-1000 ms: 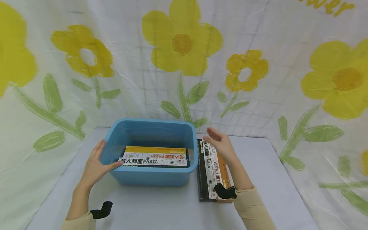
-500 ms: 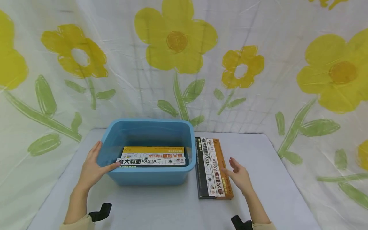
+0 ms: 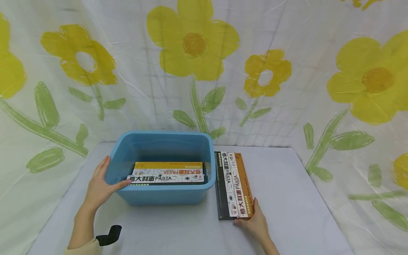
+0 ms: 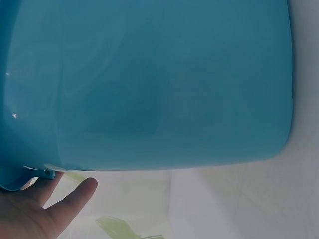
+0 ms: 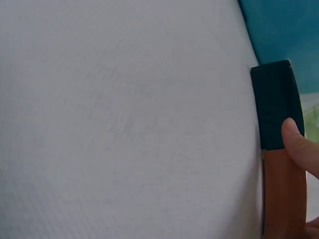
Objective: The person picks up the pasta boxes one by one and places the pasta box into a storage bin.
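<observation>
Just right of the blue plastic tub [image 3: 165, 196], the right hand [image 3: 255, 225] grips the near right corner of the orange pasta box [image 3: 245, 182], marked "Crab Roe Flavor sauce". Its fingers lie along the long right side, and its thumb crosses the near end, the tip reaching over the seam onto the black pasta box [image 3: 222, 191]. Whether any weight is borne cannot be told; both boxes lie flat, side by side and touching, with the black one nearer the tub.

Each carton looks stiff, smooth and probably fairly light; dry strands inside would snap if the box were bent, and thin card could dent under a hard pinch. Taking it across its narrow width, near mid-length, should keep it level. With the black box against its left side, though, only the ends and right edge offer easy purchase, and a corner hold may let the far end sag or drag the neighbour along.

At the tub's near left corner, the left hand [image 3: 100, 186] clasps the rim, thumb over the edge and fingers outside; that seems a good place to steady such thin, slick plastic. Inside the tub lie a yellow pasta box [image 3: 169, 165] and, nearer its front wall, a dark-edged pasta box [image 3: 165, 178].
</observation>
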A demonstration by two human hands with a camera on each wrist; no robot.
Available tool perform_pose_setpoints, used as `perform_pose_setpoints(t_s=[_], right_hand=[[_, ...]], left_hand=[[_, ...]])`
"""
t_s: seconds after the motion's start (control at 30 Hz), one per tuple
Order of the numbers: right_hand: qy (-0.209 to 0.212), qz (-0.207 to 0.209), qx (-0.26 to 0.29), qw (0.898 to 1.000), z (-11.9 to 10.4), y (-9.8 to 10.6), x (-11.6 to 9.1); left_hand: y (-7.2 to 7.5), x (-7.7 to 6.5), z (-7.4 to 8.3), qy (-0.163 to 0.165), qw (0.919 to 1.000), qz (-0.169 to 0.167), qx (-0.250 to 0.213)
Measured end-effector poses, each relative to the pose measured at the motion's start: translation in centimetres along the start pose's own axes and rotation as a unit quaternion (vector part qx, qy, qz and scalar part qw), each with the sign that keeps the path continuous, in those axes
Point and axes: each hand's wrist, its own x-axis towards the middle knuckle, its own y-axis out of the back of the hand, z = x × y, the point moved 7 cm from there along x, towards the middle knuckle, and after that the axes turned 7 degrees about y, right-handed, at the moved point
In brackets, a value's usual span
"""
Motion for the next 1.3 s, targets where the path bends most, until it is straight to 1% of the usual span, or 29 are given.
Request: perform_pose_setpoints(t_s=[0.1, 0.27, 0.47, 0.53, 0.73, 0.97, 1.3], right_hand=[[0.017, 0.023, -0.007, 1.0, -0.1, 0.1, -0.2], [0.023, 0.036, -0.013, 0.999, 0.1, 0.7, -0.2], [-0.002, 0.048, -0.036, 0.998, 1.2, 2.4, 0.1], [-0.01, 0.047, -0.045, 0.998, 1.4, 2.7, 0.2], [-0.03, 0.041, -0.056, 0.997, 1.3, 2.7, 1.0], [-0.041, 0.058, -0.081, 0.994, 1.8, 2.5, 1.5], [-0.069, 0.105, -0.041, 0.991, 2.2, 2.7, 1.4]], left_hand=[[0.0, -0.1, -0.1, 0.004, 1.0, 0.0, -0.001], [0.0, -0.1, -0.2, 0.008, 1.0, 0.003, 0.0], [0.1, -0.2, -0.3, 0.007, 1.0, 0.003, 0.001], [0.1, -0.2, -0.3, 0.008, 1.0, 0.002, 0.002], [0.2, -0.2, -0.3, 0.008, 1.0, 0.003, 0.004], [0.0, 0.0, -0.1, 0.002, 1.0, 0.001, 0.003], [0.0, 0.0, 0.1, 0.005, 1.0, -0.003, 0.0]])
